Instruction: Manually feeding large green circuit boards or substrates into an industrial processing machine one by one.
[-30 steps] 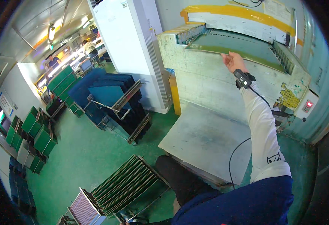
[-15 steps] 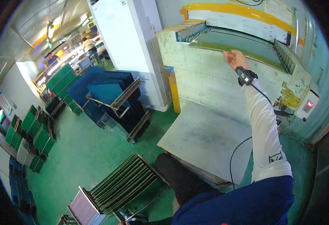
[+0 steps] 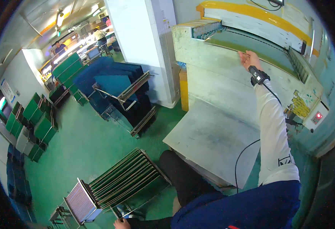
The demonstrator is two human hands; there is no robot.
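Note:
My right hand (image 3: pixel 249 61) reaches to the front edge of a flat green panel (image 3: pixel 251 42). Its fingers are stretched out and slightly apart, at or just touching the edge. The panel lies in the top opening of a pale, worn machine (image 3: pixel 221 72), between rows of rollers (image 3: pixel 212 32) at its sides. Low in the view, my left hand (image 3: pixel 121 224) is closed at the metal frame of a rack (image 3: pixel 123 179) holding several dark green panels upright. Part of that hand is cut off by the lower edge.
A grey-white board (image 3: pixel 217 141) lies low before the machine. A cart of blue panels (image 3: pixel 118 91) stands left of it, beside a white cabinet (image 3: pixel 137 42). Green panel racks (image 3: pixel 41 122) line the left. A black cable (image 3: pixel 238 164) hangs by my right arm. People work far back.
The whole view has shifted, with the scene sitting further right. My right hand's fingers have loosened at the panel edge. More of my left hand shows at the rack.

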